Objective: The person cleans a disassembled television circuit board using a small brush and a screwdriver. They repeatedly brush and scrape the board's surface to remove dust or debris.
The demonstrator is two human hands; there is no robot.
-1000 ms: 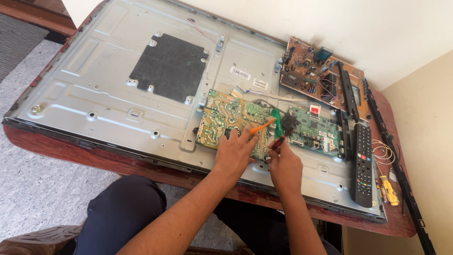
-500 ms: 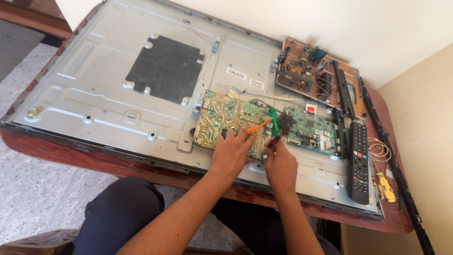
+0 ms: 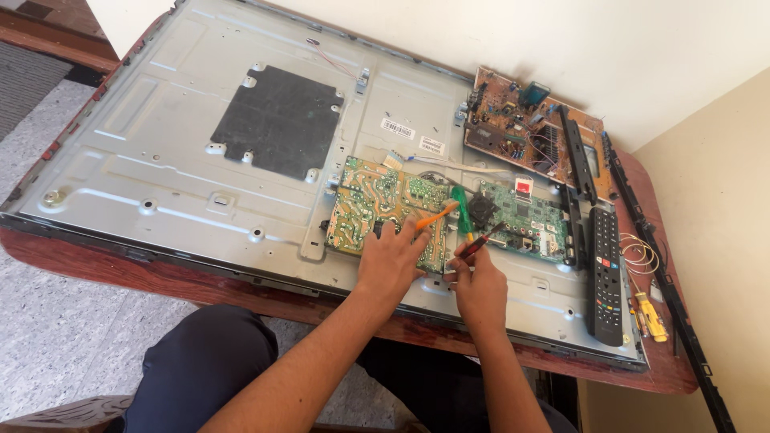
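My left hand (image 3: 391,258) rests on the yellow-green circuit board (image 3: 373,207) and grips an orange-handled tool (image 3: 438,216) that points up and right. My right hand (image 3: 479,281) sits just right of that board and pinches a thin dark red-tipped probe (image 3: 485,239), its tip reaching toward the green main board (image 3: 525,215). A green-handled tool (image 3: 460,210) lies between the two boards. Both boards are mounted on the grey metal back panel (image 3: 160,160) of a flat television lying face down on a reddish wooden table (image 3: 144,269).
A brown circuit board (image 3: 513,120) lies at the panel's far right corner. A black remote control (image 3: 605,273) and black plastic strips (image 3: 642,232) lie to the right. A yellow-handled screwdriver (image 3: 648,313) and a wire coil (image 3: 638,255) sit near the table's right edge. Walls stand close behind and right.
Both hands have stayed on the boards with small shifts; the orange tool and probe tips moved slightly. The camera view shifted a little.
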